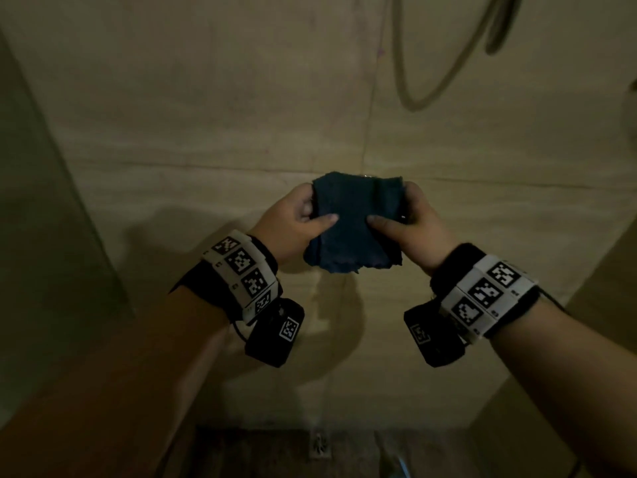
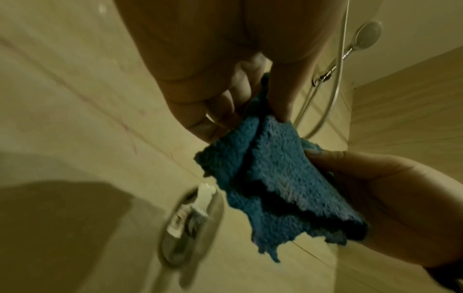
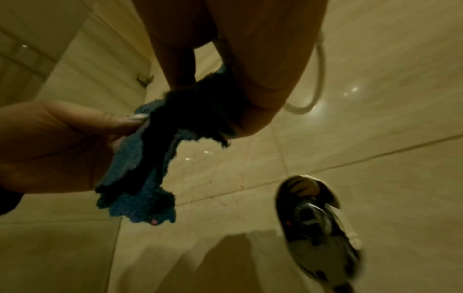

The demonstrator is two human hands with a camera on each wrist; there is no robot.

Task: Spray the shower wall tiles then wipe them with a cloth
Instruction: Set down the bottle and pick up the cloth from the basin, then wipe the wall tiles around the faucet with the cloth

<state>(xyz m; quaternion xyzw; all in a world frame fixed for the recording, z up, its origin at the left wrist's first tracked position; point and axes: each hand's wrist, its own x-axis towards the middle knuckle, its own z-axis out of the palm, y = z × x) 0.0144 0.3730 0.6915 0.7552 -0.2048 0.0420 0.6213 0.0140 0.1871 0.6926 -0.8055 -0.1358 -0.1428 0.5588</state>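
The person holds a folded blue cloth [image 1: 353, 222] up in front of the shower wall tiles [image 1: 206, 115], about mid-scene, between both hands. The left hand [image 1: 293, 222] takes the cloth's left edge in a pinching grip, thumb [image 1: 322, 220] laid across the near face and the other fingers curled behind it; the right hand [image 1: 410, 220] mirrors this on the right edge, its thumb on the front and fingers tucked behind. The cloth hangs in several layers with ragged lower edges, and it is not touching the wall. From the left wrist view the cloth [image 2: 275, 178] hides part of the tile seam behind it. A round chrome shower valve [image 2: 190, 228] is mounted on the wall below and just beside the cloth, apart from it. Farther right and higher, a hand shower head [image 2: 368, 35] sits on a chrome bracket, and its hose [image 1: 444, 56] loops down the wall to the upper right of the hands. Shadows of the arms fall on the tiles below the cloth. Both wrists carry bands with black-and-white markers [image 1: 241, 267]. At the near bottom, a small floor drain [image 1: 319, 445] shows on the dark floor.
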